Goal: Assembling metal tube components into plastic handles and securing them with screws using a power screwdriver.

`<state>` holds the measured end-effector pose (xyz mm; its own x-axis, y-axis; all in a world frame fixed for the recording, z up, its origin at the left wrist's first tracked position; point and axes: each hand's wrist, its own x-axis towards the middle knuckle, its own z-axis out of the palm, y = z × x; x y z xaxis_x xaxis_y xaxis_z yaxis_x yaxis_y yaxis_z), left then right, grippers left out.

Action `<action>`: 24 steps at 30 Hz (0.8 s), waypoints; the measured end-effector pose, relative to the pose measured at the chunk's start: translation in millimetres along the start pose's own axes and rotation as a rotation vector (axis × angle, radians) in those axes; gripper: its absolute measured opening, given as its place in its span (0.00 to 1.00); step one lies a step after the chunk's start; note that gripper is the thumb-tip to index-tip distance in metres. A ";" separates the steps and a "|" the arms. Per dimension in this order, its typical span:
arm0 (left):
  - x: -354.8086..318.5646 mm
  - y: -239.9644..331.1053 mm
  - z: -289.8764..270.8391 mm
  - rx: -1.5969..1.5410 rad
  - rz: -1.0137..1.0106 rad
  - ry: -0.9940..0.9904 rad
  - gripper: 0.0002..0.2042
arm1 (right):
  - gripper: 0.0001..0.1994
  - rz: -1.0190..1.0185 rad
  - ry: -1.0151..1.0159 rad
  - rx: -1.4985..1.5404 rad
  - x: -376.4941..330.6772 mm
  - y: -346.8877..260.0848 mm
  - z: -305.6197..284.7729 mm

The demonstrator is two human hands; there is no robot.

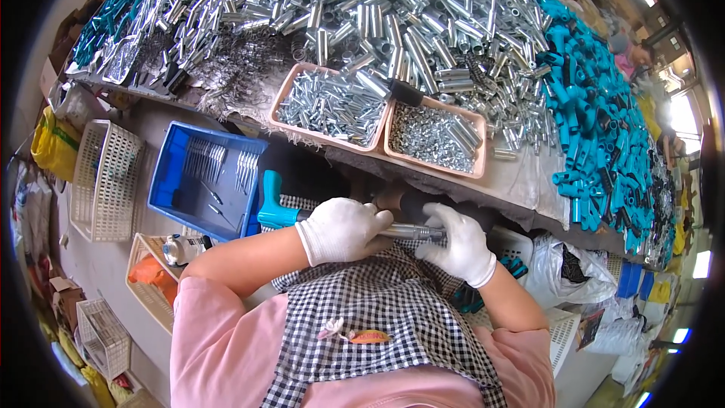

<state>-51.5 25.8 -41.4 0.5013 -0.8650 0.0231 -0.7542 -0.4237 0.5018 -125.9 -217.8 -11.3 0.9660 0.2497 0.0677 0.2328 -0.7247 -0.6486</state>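
Observation:
A tool with a teal angled handle (273,208), a black collar and a silver metal tube (411,232) lies crosswise in front of my apron. My left hand (341,230), in a white glove, is wrapped round its middle, just right of the teal part. At the other end of the tube is my right hand (459,248), also white-gloved, its fingers curled about the metal tip. The glove hides part of that tip. Beyond my hands, a pink tray (281,122) holds small metal pins, and a second pink tray (482,159) holds tiny metal parts.
Silver tubes (370,19) heap the table, with teal handles (596,117) piled at its right. A blue bin (162,189) with finished-looking metal rods stands left. White baskets (87,204) sit farther left. A plastic bag (544,272) is at right.

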 end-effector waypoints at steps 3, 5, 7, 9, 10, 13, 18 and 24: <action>1.9 -2.3 2.1 0.002 0.030 0.000 0.18 | 0.17 -0.080 -0.027 0.002 -1.7 8.8 9.8; 1.8 1.2 -0.6 -0.003 0.032 -0.004 0.18 | 0.17 0.379 -0.198 0.400 -6.3 12.1 8.6; 2.8 2.7 -1.3 -0.010 0.040 -0.008 0.19 | 0.21 0.699 -0.448 0.623 -8.3 23.3 1.9; 3.0 3.2 -2.6 0.024 -0.004 -0.060 0.19 | 0.21 0.288 -0.237 0.263 -7.4 19.7 5.2; 3.2 1.7 -1.8 0.025 -0.005 -0.061 0.19 | 0.22 -0.121 -0.020 -0.097 -6.1 16.4 7.7; 3.6 -3.3 1.0 -0.018 0.004 -0.080 0.20 | 0.22 -0.259 -0.013 -0.249 2.4 6.7 1.5; 6.2 0.3 -3.4 -0.017 0.006 -0.098 0.19 | 0.16 -0.209 0.028 -0.109 -1.5 18.4 15.1; 2.1 2.0 -13.0 -0.051 0.003 -0.158 0.18 | 0.16 -0.277 -0.150 -0.098 1.4 31.4 20.7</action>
<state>-46.4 26.7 -29.1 0.4231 -0.8994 -0.1097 -0.7308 -0.4103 0.5455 -119.6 -227.0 -47.3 0.8387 0.5323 0.1147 0.5012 -0.6723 -0.5447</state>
